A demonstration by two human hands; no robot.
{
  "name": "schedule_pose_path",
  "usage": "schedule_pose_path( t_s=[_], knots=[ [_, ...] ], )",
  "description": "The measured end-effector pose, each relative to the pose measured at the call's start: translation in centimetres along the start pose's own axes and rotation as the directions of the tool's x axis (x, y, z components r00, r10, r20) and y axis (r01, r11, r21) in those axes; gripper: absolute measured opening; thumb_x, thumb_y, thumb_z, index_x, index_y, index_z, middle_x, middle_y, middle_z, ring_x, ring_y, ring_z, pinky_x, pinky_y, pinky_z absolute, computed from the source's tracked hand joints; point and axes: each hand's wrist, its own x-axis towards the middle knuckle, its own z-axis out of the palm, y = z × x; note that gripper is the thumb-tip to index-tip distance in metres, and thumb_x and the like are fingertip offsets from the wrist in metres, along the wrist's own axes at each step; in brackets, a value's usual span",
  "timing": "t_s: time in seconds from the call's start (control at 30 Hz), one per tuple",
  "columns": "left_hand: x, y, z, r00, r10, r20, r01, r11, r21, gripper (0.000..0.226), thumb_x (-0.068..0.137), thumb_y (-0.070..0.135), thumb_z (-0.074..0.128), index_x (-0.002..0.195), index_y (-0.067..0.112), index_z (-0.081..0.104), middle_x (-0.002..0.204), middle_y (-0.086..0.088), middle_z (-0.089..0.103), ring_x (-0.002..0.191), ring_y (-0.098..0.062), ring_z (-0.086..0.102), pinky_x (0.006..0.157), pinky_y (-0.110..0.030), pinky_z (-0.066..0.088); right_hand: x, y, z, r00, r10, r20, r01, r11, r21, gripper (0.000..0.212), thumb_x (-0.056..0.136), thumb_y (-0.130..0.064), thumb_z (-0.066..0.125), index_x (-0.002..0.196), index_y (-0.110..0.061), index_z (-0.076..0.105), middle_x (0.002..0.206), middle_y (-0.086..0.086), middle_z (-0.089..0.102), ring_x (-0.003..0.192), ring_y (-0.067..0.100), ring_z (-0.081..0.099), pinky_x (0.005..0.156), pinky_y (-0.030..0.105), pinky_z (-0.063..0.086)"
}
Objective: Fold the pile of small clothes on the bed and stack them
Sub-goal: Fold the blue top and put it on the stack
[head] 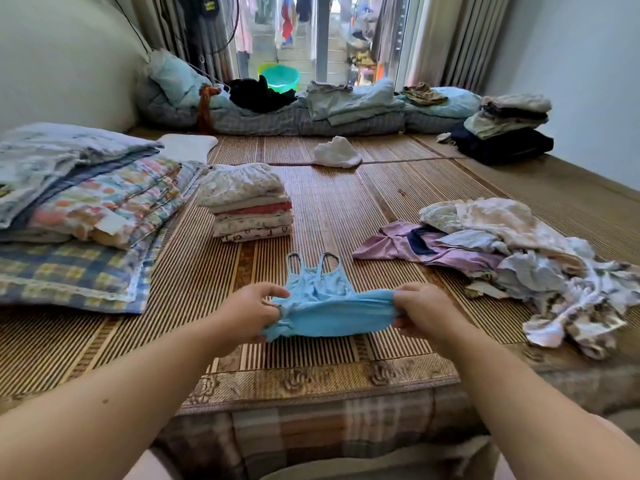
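Observation:
A small light-blue strappy top [320, 296] lies on the bamboo mat [332, 202] near the bed's front edge, straps pointing away from me. My left hand [251, 311] grips its bottom hem on the left and my right hand [420, 311] grips the hem on the right, lifting the lower part off the mat. A neat stack of folded small clothes [247, 204] sits beyond it to the left. A loose pile of unfolded clothes [519, 258] lies to the right.
Folded quilts and a plaid pillow [79, 216] fill the left side. A crumpled white garment [337, 152] lies further back. Bedding and a dark folded stack [502, 129] line the far edge by the window. The mat's patterned front border [311, 379] is just below my hands.

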Motion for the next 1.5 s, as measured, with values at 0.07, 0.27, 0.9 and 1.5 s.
schedule_pose_path(
  t_s=[0.07, 0.27, 0.9, 1.5],
  knots=[
    [-0.4, -0.3, -0.3, 0.998, -0.055, 0.008, 0.055, 0.988, -0.146, 0.027, 0.093, -0.001, 0.051, 0.109, 0.018, 0.062, 0.112, -0.009, 0.063, 0.083, -0.029, 0.069, 0.072, -0.04, 0.057, -0.4, -0.1, -0.4, 0.999, 0.045, 0.024, -0.048, 0.993, 0.111, 0.026, 0.087, 0.001, 0.04, 0.097, -0.008, 0.062, 0.079, 0.013, 0.058, 0.054, 0.017, 0.052, 0.047, 0.026, 0.046],
    [-1.5, -0.3, 1.1, 0.997, 0.02, 0.081, -0.006, 0.987, -0.162, 0.02, 0.086, 0.013, 0.067, 0.106, 0.01, 0.065, 0.104, -0.011, 0.068, 0.074, -0.014, 0.066, 0.063, -0.022, 0.053, -1.4, 0.1, -0.8, 0.987, -0.01, 0.163, -0.013, 0.99, 0.139, 0.023, 0.087, -0.002, 0.064, 0.11, -0.007, 0.062, 0.102, 0.016, 0.065, 0.078, 0.021, 0.066, 0.076, 0.036, 0.058],
    [-1.9, 3.8, 6.7, 0.879, 0.474, 0.047, -0.449, 0.792, 0.413, 0.018, 0.089, 0.033, 0.064, 0.106, 0.035, 0.062, 0.109, 0.012, 0.065, 0.104, -0.008, 0.057, 0.091, -0.029, 0.047, -4.1, -5.9, -2.2, 0.879, -0.44, 0.183, 0.453, 0.891, -0.032, 0.013, 0.09, -0.01, 0.062, 0.1, -0.015, 0.069, 0.094, 0.002, 0.062, 0.069, 0.004, 0.059, 0.059, 0.02, 0.051],
    [-3.5, 6.4, -3.4, 0.817, 0.574, 0.052, -0.434, 0.553, 0.711, 0.021, 0.077, 0.034, 0.077, 0.074, 0.021, 0.06, 0.069, 0.009, 0.055, 0.062, -0.007, 0.049, 0.054, -0.021, 0.036, -4.7, -9.1, -7.4, 0.884, -0.468, 0.009, 0.465, 0.875, -0.134, 0.01, 0.076, -0.011, 0.076, 0.085, -0.012, 0.072, 0.081, 0.008, 0.067, 0.069, 0.014, 0.063, 0.062, 0.02, 0.057]
  ],
)
